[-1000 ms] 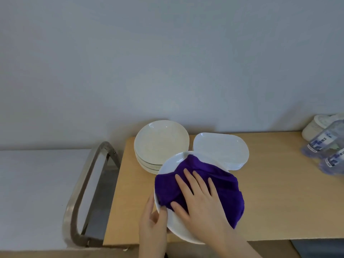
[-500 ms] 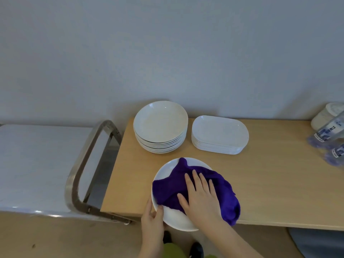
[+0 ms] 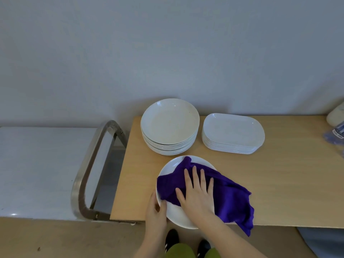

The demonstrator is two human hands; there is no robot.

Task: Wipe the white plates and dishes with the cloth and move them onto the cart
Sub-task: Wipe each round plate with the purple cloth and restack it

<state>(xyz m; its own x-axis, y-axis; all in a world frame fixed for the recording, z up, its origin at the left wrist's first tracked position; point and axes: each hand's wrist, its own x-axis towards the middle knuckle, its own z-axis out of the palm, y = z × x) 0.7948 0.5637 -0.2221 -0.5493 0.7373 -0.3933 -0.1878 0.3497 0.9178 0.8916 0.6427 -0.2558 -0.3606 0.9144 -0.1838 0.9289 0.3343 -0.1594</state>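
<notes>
1. A white plate (image 3: 172, 214) lies at the front edge of the tabletop (image 3: 290, 185), toward its left end, with its near rim hanging slightly over that edge.
2. A purple cloth (image 3: 230, 200) is spread across the plate. Its right part trails off the plate onto the tabletop, and one corner droops over the front edge.
3. The right hand (image 3: 197, 192) lies flat on the cloth over the plate, fingers straight and slightly spread, pressing down and gripping nothing.
4. The left hand (image 3: 155, 213) holds the plate's left rim: the thumb lies on top of the rim, touching the cloth's edge, and the fingers curl under, out of sight.
5. The two hands are close together but do not touch.
6. Behind the plate, near the back edge, stands a stack of round plates (image 3: 170, 127), its front just beside the plate's far rim.
7. To the right of that stack, and apart from it, sits a stack of oblong dishes (image 3: 233, 134), also toward the back edge.
8. At the right end of the tabletop, partly cut off by the frame, are a white container (image 3: 336, 116) and a clear bottle (image 3: 335, 135) with a label.
9. The cart (image 3: 37, 170) stands against the table's left end. Its metal handle (image 3: 87, 164) loops up beside the tabletop's left edge, and its pale top surface stretches to the left.
10. Below the front edge, dark shoes (image 3: 172, 237) and green trouser legs show on the floor.
</notes>
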